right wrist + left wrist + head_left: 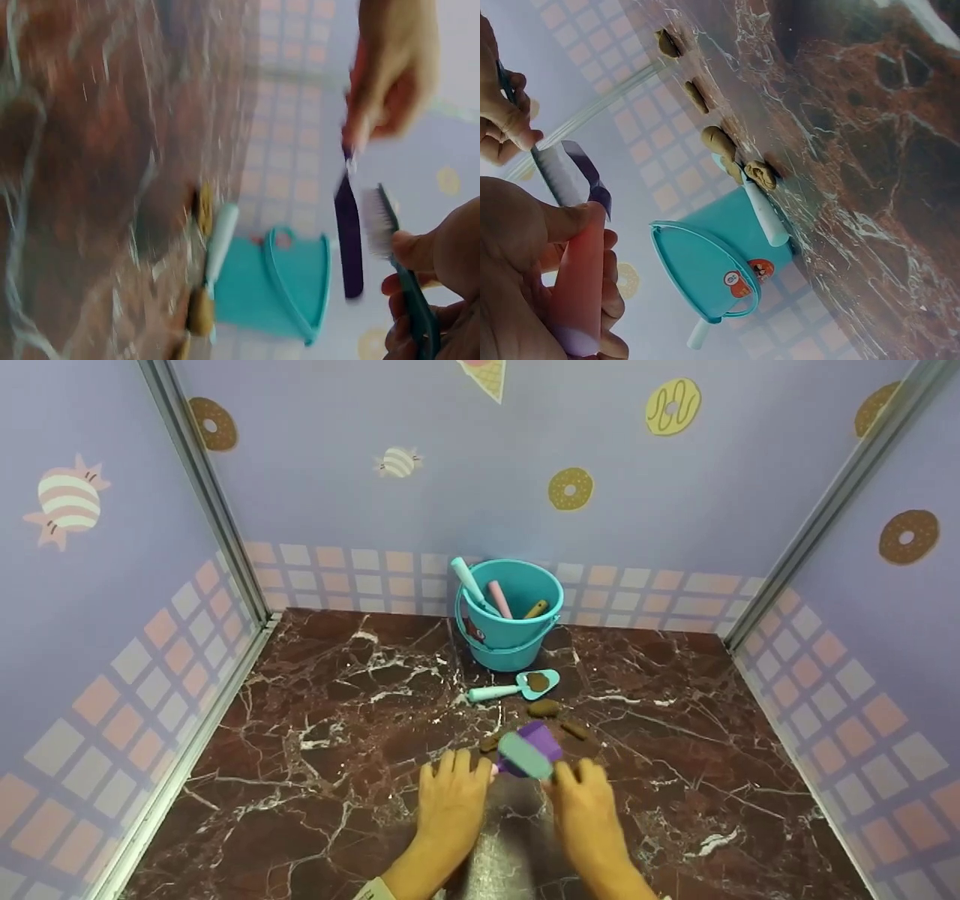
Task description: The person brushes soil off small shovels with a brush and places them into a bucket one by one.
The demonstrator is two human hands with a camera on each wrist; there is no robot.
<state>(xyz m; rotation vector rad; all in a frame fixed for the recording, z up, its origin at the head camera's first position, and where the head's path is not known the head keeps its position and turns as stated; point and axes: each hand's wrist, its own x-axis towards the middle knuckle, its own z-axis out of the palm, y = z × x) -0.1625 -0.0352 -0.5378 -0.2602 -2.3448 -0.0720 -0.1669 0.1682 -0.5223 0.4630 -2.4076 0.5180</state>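
Observation:
My left hand [452,799] grips the pink handle [581,277] of a small toy shovel, whose flat purple blade [349,240] points away from the fingers. A teal brush [412,307] with white bristles is held in my right hand [585,810], thumb pressed along its back. In the head view the back of the brush overlaps the purple blade. The right wrist view shows the bristles facing the blade, close beside it. Both tools are held over the dark marble surface, just in front of several brown lumps [543,708].
Behind the lumps lies a light-blue trowel [495,692] with a brown clump [538,682] on its blade. A teal bucket [506,649] stands at the back, tool handles sticking out. Purple patterned panels [322,495] enclose the marble surface [360,765] at the back and sides.

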